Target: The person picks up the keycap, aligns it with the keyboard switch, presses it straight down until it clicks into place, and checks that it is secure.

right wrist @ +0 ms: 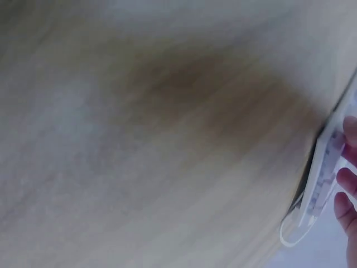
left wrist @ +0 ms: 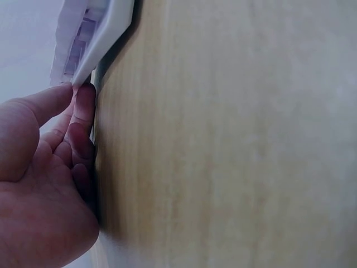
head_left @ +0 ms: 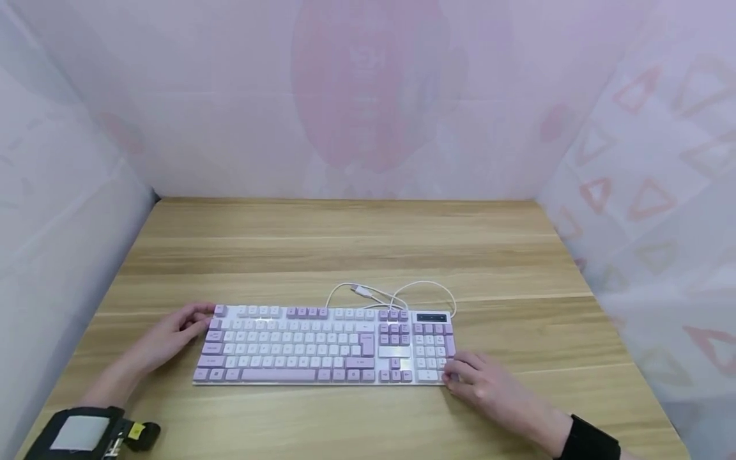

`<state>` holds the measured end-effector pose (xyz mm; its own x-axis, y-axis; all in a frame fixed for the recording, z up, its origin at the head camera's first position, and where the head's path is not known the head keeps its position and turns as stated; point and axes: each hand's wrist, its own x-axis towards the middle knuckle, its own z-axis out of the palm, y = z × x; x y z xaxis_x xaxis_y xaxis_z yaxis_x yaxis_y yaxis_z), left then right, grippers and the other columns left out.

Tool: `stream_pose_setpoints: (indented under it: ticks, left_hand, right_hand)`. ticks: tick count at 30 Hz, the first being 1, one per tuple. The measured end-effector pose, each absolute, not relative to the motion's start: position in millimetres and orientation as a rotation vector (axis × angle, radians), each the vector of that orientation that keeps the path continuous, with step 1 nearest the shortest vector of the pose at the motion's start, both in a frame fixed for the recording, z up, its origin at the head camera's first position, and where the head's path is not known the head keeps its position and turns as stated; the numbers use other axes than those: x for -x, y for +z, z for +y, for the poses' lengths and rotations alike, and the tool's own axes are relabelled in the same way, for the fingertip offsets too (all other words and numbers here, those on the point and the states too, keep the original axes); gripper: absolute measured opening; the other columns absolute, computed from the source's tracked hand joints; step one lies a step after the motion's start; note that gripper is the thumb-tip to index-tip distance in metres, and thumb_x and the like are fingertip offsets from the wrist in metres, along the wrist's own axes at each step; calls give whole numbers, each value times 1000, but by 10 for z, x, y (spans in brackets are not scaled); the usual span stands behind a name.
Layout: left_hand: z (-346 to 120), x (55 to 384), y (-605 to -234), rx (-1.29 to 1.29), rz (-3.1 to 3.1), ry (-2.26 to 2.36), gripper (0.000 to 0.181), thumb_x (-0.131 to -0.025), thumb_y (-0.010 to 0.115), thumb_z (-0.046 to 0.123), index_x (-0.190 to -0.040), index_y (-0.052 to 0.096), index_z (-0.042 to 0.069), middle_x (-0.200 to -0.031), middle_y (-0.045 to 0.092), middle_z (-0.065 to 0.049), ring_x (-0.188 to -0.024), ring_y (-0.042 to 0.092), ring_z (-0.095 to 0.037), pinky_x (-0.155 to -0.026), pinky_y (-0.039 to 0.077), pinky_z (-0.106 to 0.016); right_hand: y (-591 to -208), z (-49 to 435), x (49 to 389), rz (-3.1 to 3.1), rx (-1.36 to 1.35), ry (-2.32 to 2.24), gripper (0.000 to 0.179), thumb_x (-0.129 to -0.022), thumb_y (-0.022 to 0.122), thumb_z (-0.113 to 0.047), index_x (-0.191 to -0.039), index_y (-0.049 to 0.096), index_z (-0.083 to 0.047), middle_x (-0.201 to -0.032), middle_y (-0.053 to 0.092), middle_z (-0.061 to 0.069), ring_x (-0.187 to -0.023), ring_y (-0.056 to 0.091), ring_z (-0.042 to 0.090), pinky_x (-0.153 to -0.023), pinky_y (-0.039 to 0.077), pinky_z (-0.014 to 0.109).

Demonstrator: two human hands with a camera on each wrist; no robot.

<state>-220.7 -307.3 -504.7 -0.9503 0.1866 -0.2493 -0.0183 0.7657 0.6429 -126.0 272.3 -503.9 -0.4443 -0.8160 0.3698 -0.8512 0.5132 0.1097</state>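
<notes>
A white and lilac keyboard (head_left: pixel 305 345) lies lengthwise on the wooden table, its spacebar side toward me. At its left end, my left hand (head_left: pixel 169 332) pinches the edge near the far corner. The left wrist view shows the thumb (left wrist: pixel 53 103) at the keyboard's (left wrist: pixel 103 42) rim and a fingertip right beneath it. My right hand (head_left: pixel 489 390) holds the near right corner beside the number pad, its fingers bent. From the right wrist, curled fingertips (right wrist: pixel 345 204) overlap the keyboard's (right wrist: pixel 323 167) key side; the rest of that hand is out of frame.
A thin white cable (head_left: pixel 425 282) loops behind the keyboard, with its USB plug (head_left: pixel 362 291) lying among the loops. Pale printed cloth walls (head_left: pixel 230 128) close off the table (head_left: pixel 345 243) at the back and both sides. Each wrist wears a black band (head_left: pixel 589 441).
</notes>
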Motion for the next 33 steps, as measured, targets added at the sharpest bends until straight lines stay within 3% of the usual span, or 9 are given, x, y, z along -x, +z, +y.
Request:
stream_pose_setpoints:
  ticks: [4,7,11,15,18,22,25,29,33]
  left_hand:
    - [-3057,2224,-5051,-132,2644,994,49,-106,45,41,-142,48,8,-115,60,-11,-99,50,-20,-77,40,-23]
    - [-3033,2237,-5053,-136,2642,998,49,-106,46,40,-141,48,7,-115,60,-11,-99,50,-21,-76,40,-22]
    - [-3021,2250,-5055,-138,2643,989,50,-106,45,42,-142,48,7,-116,60,-11,-101,50,-22,-76,40,-22]
    - [-3026,2261,-5055,-136,2646,981,50,-106,45,42,-142,48,8,-115,60,-11,-100,50,-22,-77,39,-22]
    - [-3036,2261,-5055,-133,2649,984,49,-106,45,42,-141,48,8,-114,60,-11,-99,50,-21,-76,40,-22]
    - [-3051,2273,-5058,-117,2643,984,52,-106,43,45,-142,47,8,-115,59,-12,-100,50,-23,-77,40,-24]
    - [-3056,2289,-5051,-101,2634,982,54,-106,43,45,-144,46,7,-117,59,-13,-102,50,-25,-79,40,-28]
    - [-3046,2303,-5049,-117,2652,966,53,-106,43,44,-143,48,7,-119,61,-14,-103,53,-24,-80,41,-29]
    - [-3021,2318,-5013,-142,2726,943,53,-106,44,44,-139,50,4,-122,63,-19,-106,59,-31,-83,49,-38]
  right_hand:
    - [-5046,2749,1284,-2391,-1330,190,46,-109,36,-27,-91,77,-16,-107,68,2,-103,64,22,-87,55,32]
    - [-5032,2782,1332,-2420,-1288,191,42,-107,40,-28,-94,78,-18,-106,69,3,-99,65,20,-83,56,31]
    - [-4999,2818,1384,-2512,-1229,277,13,-91,67,-23,-97,79,-21,-107,69,3,-95,68,18,-79,58,30]
    - [-4959,2833,1439,-2564,-1196,459,25,-71,86,-15,-94,78,-17,-105,70,4,-91,69,17,-77,58,29]
    - [-4864,2857,1540,-2541,-1141,532,35,-66,88,-15,-97,74,-9,-105,70,8,-90,69,19,-77,58,32]
    - [-4630,2913,1739,-2496,-990,507,45,-83,78,-29,-116,67,0,-114,67,15,-99,68,28,-82,57,41]
    - [-4467,2957,1884,-2468,-902,456,56,-99,58,-45,-127,61,4,-120,64,21,-105,65,37,-87,54,50]
    - [-4361,3033,2010,-2474,-788,398,77,-100,40,-60,-132,56,8,-126,60,27,-114,59,44,-94,48,57]
    - [-4356,3122,2071,-2514,-696,358,85,-98,42,-65,-136,52,10,-133,55,32,-124,52,49,-101,41,62]
